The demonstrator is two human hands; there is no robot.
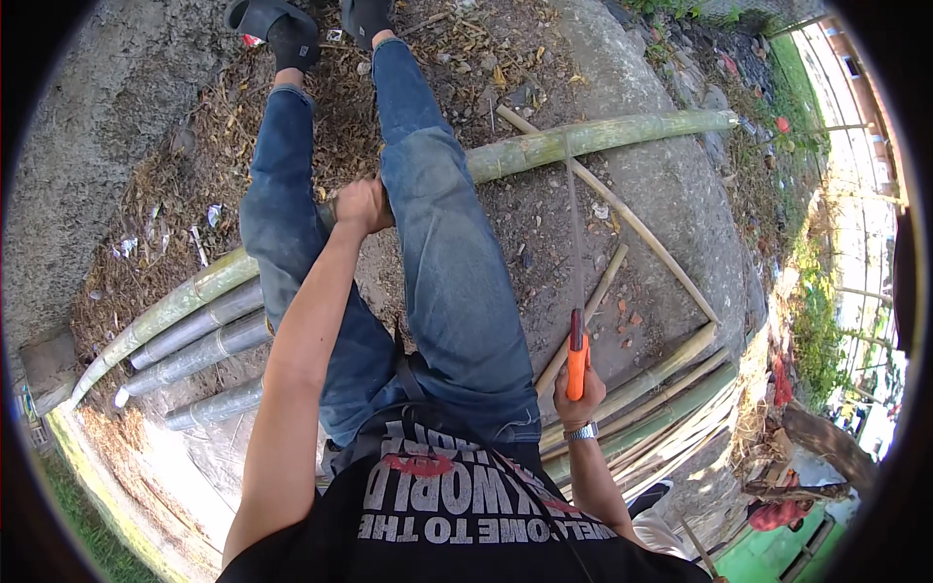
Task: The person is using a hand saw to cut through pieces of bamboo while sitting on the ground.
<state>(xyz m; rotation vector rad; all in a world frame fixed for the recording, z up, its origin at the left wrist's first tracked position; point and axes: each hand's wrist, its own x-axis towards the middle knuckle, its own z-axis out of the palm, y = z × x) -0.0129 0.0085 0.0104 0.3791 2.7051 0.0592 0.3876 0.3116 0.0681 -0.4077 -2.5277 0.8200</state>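
Observation:
A long green bamboo pole (525,154) runs from the lower left, behind my jeans-clad knees, up to the right, where its cut end shows pale. Between my knees my left hand (360,206) is closed round the pole. My right hand (579,394), with a metal watch at the wrist, grips the orange handle of a hand saw (576,243). The thin blade points away from me, its far part meeting the pole to the right of my legs. Whether it has cut into the bamboo cannot be made out.
Several grey-green poles (209,345) lie at the left. A thin bamboo stick (646,233) slants under the pole, and more bamboo lengths (661,389) lie at the right. Dry leaves and litter cover the soil beside a concrete slab (117,107). Another person's shoe (649,497) shows at lower right.

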